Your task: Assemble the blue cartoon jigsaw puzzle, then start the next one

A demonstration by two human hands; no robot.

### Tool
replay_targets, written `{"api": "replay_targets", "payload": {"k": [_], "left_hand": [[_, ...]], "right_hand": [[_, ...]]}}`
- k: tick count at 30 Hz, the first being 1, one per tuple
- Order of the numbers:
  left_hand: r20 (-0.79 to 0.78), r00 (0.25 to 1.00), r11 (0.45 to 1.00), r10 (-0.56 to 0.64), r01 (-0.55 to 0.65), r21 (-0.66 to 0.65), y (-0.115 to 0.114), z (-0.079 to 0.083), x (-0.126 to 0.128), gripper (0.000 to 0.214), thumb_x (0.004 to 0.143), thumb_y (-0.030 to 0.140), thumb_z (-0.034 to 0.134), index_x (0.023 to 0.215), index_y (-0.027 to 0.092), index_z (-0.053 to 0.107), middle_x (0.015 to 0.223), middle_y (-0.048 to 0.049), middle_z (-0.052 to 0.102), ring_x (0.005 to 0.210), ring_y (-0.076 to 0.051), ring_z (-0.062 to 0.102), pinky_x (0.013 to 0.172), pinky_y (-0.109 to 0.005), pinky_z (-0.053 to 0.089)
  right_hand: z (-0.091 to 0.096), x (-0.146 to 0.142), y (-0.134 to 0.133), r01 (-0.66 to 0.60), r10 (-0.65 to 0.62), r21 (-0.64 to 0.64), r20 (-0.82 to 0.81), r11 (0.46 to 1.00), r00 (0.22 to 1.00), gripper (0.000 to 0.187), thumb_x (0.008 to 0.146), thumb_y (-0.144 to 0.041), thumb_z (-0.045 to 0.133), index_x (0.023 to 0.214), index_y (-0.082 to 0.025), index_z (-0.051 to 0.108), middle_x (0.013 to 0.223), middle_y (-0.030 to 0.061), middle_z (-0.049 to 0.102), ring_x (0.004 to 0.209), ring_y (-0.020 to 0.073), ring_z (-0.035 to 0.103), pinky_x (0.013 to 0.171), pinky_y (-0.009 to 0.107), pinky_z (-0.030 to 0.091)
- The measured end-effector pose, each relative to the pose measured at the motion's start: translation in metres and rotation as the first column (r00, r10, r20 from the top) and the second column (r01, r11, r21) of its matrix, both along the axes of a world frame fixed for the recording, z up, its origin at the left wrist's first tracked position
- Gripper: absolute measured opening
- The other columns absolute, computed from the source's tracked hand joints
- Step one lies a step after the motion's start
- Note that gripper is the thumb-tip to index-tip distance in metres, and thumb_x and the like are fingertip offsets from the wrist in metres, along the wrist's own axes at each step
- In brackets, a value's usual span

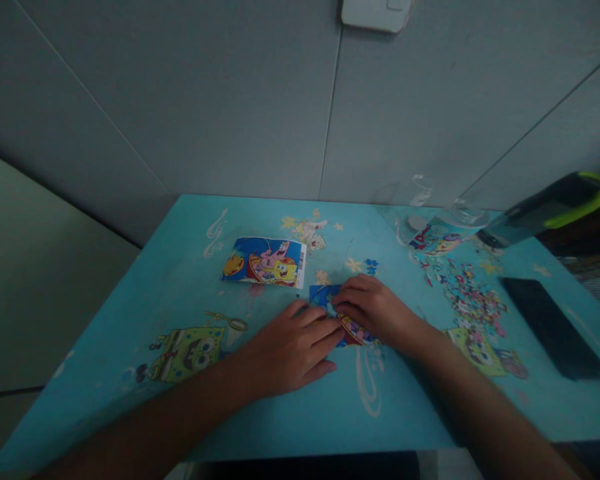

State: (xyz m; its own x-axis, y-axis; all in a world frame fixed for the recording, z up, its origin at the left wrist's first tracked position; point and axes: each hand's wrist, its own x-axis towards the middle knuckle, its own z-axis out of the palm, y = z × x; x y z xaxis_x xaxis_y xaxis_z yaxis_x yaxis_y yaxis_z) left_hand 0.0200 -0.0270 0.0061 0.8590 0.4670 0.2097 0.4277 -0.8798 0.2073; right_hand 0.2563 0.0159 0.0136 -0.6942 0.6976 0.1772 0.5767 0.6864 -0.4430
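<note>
Two bare hands meet over a small patch of joined jigsaw pieces on a cartoon-printed table.

The left hand (pixel 293 347) lies flat, fingers spread on the patch's edge; the right hand (pixel 373 308) curls over it — its grip hidden, so I cannot tell what it pinches. The jigsaw patch (pixel 325 295) is flat, glossy card at the table's (pixel 300 413) centre. At 11 o'clock lies a rectangular reference picture (pixel 264 261); at 2 o'clock — loose pieces (pixel 467 293), scattered.

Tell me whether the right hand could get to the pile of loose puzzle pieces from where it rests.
Probably yes. The right hand rests on the joined puzzle section, and the pile of loose pieces lies just to its right on the table, with nothing between them.
</note>
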Motion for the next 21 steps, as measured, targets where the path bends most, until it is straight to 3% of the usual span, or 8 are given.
{"api": "replay_targets", "payload": {"k": [9, 12, 16, 18, 21], "left_hand": [[0.010, 1.000, 1.000, 0.000, 0.000, 0.004, 0.000, -0.002, -0.001, 0.047, 0.099, 0.043, 0.055, 0.137, 0.017, 0.052, 0.136, -0.0086, 0.059, 0.120, -0.028, 0.051, 0.103, -0.048, 0.034], [0.018, 1.000, 1.000, 0.010, -0.010, -0.012, 0.000, -0.003, -0.001, 0.046, 0.099, 0.043, 0.054, 0.137, 0.018, 0.052, 0.142, -0.0074, 0.055, 0.120, -0.027, 0.051, 0.103, -0.048, 0.034], [0.017, 1.000, 1.000, 0.008, -0.008, 0.001, 0.000, -0.002, -0.001, 0.045, 0.099, 0.043, 0.053, 0.136, 0.018, 0.052, 0.142, -0.0069, 0.056, 0.121, -0.027, 0.051, 0.102, -0.048, 0.035], [0.028, 1.000, 1.000, 0.008, -0.009, 0.007, 0.000, -0.002, -0.001, 0.045, 0.099, 0.042, 0.055, 0.136, 0.018, 0.052, 0.141, -0.0071, 0.057, 0.121, -0.026, 0.052, 0.103, -0.047, 0.036], [0.043, 0.999, 1.000, 0.011, -0.012, 0.008, 0.000, -0.002, -0.002, 0.046, 0.098, 0.043, 0.055, 0.136, 0.017, 0.053, 0.141, -0.0076, 0.056, 0.121, -0.026, 0.051, 0.102, -0.048, 0.036]], "right_hand": [[0.006, 0.012, 0.001, 0.039, -0.039, 0.023, 0.022, 0.999, 0.999, 0.018, 0.098, -0.026, 0.056, 0.102, -0.022, 0.073, 0.096, 0.0074, 0.070, 0.091, 0.0215, 0.063, 0.084, 0.037, 0.049], [0.010, 0.028, 0.007, 0.194, -0.195, 0.065, 0.011, 0.979, 0.981, 0.019, 0.098, -0.025, 0.054, 0.102, -0.021, 0.072, 0.096, 0.0079, 0.071, 0.091, 0.0226, 0.064, 0.085, 0.038, 0.049], [0.010, 0.054, 0.018, 0.463, -0.466, 0.118, -0.002, 0.878, 0.885, 0.020, 0.096, -0.027, 0.055, 0.101, -0.020, 0.073, 0.094, 0.0081, 0.073, 0.085, 0.0228, 0.066, 0.080, 0.036, 0.050], [0.007, 0.064, 0.022, 0.539, -0.545, 0.122, 0.027, 0.834, 0.838, 0.021, 0.094, -0.029, 0.055, 0.100, -0.020, 0.074, 0.093, 0.0075, 0.074, 0.080, 0.0223, 0.067, 0.077, 0.035, 0.050], [0.003, 0.068, 0.023, 0.573, -0.579, 0.087, 0.089, 0.815, 0.810, 0.023, 0.092, -0.031, 0.056, 0.100, -0.021, 0.075, 0.092, 0.0067, 0.075, 0.077, 0.0220, 0.067, 0.074, 0.034, 0.049]]}}
